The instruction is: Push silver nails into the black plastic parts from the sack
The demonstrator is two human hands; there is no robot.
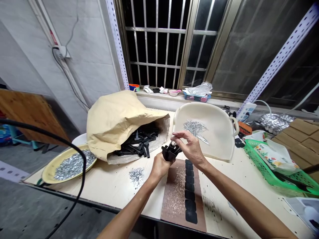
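Note:
My left hand [159,167] is closed around a bunch of black plastic parts [170,152], held above the brown board. Thumb and fingers of my right hand [191,148] pinch at the top of this bunch, where a thin shiny metal piece [172,143] shows. Behind my right hand, a cream scoop-shaped tray [219,139] holds a heap of metal pins [195,126]. More black parts [139,142] spill from the mouth of a tan paper sack [112,116]. Small metal pieces [136,176] lie loose on the table, left of my left hand.
A row of black pads [189,196] lies on the brown board [174,205]. At left, a yellow dish [47,174] holds many small metal pieces. To the right stand a green basket [264,169] and cardboard boxes [299,142]. A black cable [83,166] hangs across the left foreground.

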